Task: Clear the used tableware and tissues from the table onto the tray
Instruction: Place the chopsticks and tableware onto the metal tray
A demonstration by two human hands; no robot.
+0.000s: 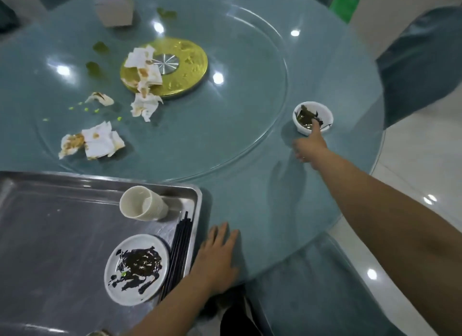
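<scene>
Reaching right hand (308, 145), grip hooking bowl (322, 110) rim (one digit inside), left hand (217, 258) flat on table (265, 205).

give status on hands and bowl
Right hand at bowl, finger over rim, grip unclear. Left hand flat on table by tray. Tissues uncleared on table.

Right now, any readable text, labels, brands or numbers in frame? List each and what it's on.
No text can be read.
Gold disc: raised marks, too blurred to read.
Box: one dark mark on top, no legible words.
</scene>
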